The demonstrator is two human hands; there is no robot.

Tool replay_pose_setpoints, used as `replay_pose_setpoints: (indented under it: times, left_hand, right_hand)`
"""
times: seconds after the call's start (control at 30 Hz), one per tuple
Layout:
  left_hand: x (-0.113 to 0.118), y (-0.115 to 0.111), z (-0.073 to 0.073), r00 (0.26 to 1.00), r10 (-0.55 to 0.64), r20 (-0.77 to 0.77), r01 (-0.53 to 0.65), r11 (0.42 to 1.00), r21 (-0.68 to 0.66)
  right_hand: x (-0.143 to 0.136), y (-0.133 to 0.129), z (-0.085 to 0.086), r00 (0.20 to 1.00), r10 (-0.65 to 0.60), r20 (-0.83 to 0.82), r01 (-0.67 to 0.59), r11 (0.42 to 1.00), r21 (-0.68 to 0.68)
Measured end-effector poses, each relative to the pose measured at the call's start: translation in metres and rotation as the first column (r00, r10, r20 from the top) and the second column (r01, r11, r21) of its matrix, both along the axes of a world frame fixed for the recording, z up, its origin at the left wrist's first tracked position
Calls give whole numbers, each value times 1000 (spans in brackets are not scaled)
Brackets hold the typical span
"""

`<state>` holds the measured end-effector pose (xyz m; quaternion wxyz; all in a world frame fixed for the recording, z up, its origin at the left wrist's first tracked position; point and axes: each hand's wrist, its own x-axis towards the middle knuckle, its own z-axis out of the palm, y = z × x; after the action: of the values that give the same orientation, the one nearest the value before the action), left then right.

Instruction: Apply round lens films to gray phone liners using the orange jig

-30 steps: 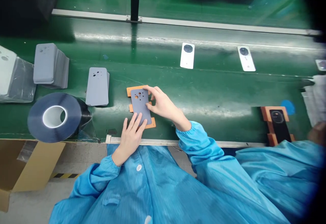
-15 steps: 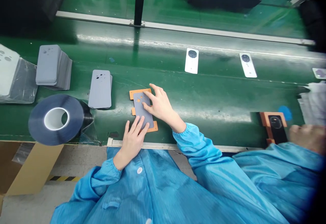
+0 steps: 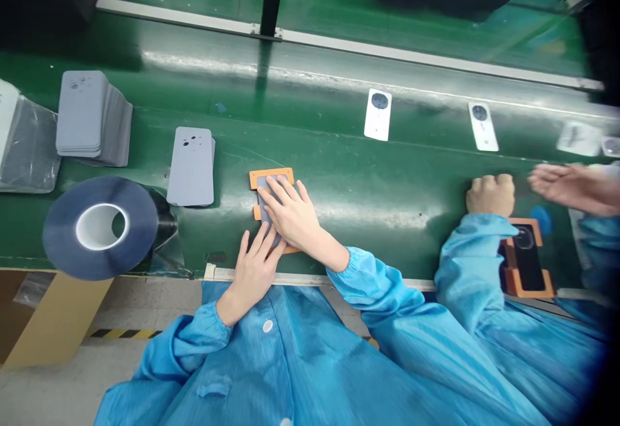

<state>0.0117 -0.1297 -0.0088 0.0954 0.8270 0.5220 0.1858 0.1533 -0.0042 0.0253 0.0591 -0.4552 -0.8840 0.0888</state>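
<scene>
A grey phone back panel (image 3: 265, 206) lies in an orange fixture (image 3: 258, 181) at the bench's front edge. Flat across the panel's upper and middle part lies my right hand (image 3: 292, 214), fingers stretched out and hiding the camera holes. My left hand (image 3: 257, 264) rests on the panel's lower end, its fingers spread and flat. To the left stands a small stack of grey panels (image 3: 190, 171), with a taller stack (image 3: 81, 116) farther left. Much of the fixture's right side is covered by my right hand.
A large roll of dark film (image 3: 53, 232) sits at the front left beside a plastic-wrapped stack (image 3: 29, 148). White panels (image 3: 378, 122) lie along the green belt (image 3: 310, 116). At right, a co-worker's hands (image 3: 490, 195) are near another orange fixture (image 3: 530, 287) holding a dark panel.
My right hand has lowered from the panel's upper right edge and now lies flat across it. My left hand stays. The co-worker's hands have moved up and away from their fixture.
</scene>
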Motion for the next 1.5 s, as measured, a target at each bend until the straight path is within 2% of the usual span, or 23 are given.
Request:
replay_pose_setpoints:
  times: [0.23, 0.3, 0.4, 0.5, 0.63, 0.77, 0.87, 0.93, 0.97, 1.1, 1.17, 1.27, 1.37, 1.43, 1.5]
  left_hand:
    - [0, 1, 2, 1000, 9, 14, -9, 1000, 5]
    - [0, 2, 5, 999, 23, 45, -23, 1000, -10]
    - [1, 4, 10, 990, 48, 136, -42, 998, -42]
    - [0, 8, 15, 953, 84, 292, -70, 996, -57]
    - [-5, 15, 24, 824, 145, 548, -121, 989, -81]
    - [-16, 22, 35, 667, 308, 679, -206, 951, -229]
    - [-24, 26, 37, 497, 466, 732, -208, 883, -421]
    - [-29, 29, 35, 366, 540, 758, -165, 839, -518]
    - [-31, 30, 34, 307, 566, 765, -141, 822, -551]
    - [-37, 30, 25, 136, 658, 741, -82, 752, -654]
    - [-38, 30, 21, 72, 686, 724, -67, 728, -683]
    - [-39, 32, 18, 2, 687, 726, -38, 726, -687]
    - [-42, 34, 20, -4, 680, 733, -33, 733, -680]
    - [-46, 34, 24, 37, 673, 738, -77, 739, -670]
    - [-54, 28, 30, 95, 652, 752, -168, 755, -633]
  right_hand:
    - [8, 2, 1, 998, 13, -68, -16, 999, -46]
    - [16, -2, 0, 989, -69, -130, 65, 997, -35]
    - [29, -9, -2, 945, -260, -200, 260, 965, -26]
    - [38, -16, -5, 924, -314, -218, 291, 948, -131]
    - [38, -20, -1, 902, -341, -266, 269, 924, -273]
    - [30, -27, 18, 822, -351, -448, 226, 924, -308]
    - [22, -36, 34, 789, -255, -559, 22, 921, -389]
    - [16, -41, 38, 798, -184, -574, -112, 891, -441]
    - [14, -43, 39, 806, -165, -568, -141, 879, -455]
    - [10, -42, 32, 824, -243, -512, -54, 866, -497]
    - [10, -41, 29, 812, -311, -493, -13, 835, -550]
    - [10, -42, 24, 746, -428, -510, -30, 743, -668]
    - [7, -39, 16, 652, -511, -561, -128, 655, -745]
    - [5, -26, 9, 595, -538, -597, -170, 642, -748]
    - [5, 1, 4, 539, -563, -627, -157, 664, -731]
